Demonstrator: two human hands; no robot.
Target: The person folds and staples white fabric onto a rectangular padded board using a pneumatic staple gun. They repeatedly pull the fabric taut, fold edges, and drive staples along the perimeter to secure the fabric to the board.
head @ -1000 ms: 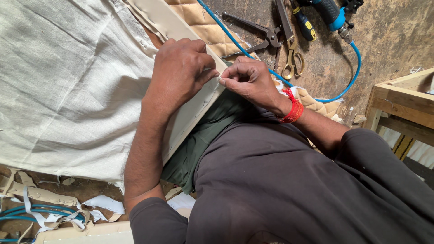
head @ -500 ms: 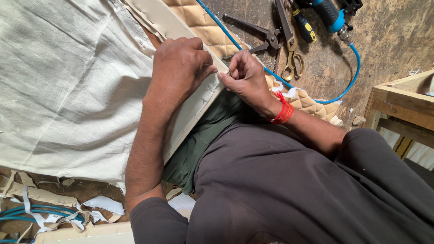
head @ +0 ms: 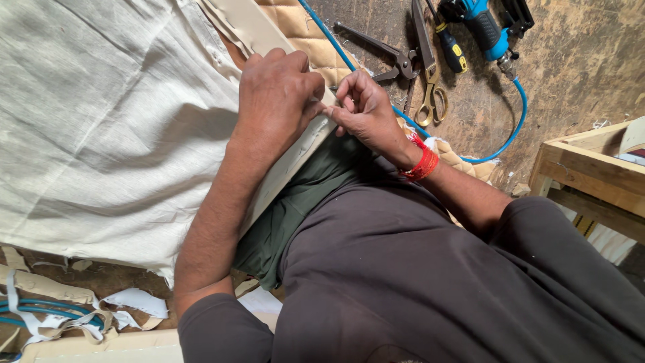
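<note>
A: Left hand (head: 279, 101) is flat, fingers curled over the edge of the beige panel (head: 295, 158), pressing the off-white cloth (head: 101, 134) down there. Right hand (head: 363, 111) is pinched narrow on something small at that same edge (too small to identify).

B: Where does the panel sit?

A: Across the person's lap, cloth spread over it to the left.

B: Progress?

A: I'd judge mid-way. Cloth covers the panel, but its lower border hangs loose and ragged.

B: Tools?

A: Untouched on the floor: scissors (head: 430, 94), pliers (head: 379, 50), screwdriver (head: 451, 52), blue air tool (head: 485, 30) with hose (head: 514, 124). Wooden frame (head: 591, 171) at right.
</note>
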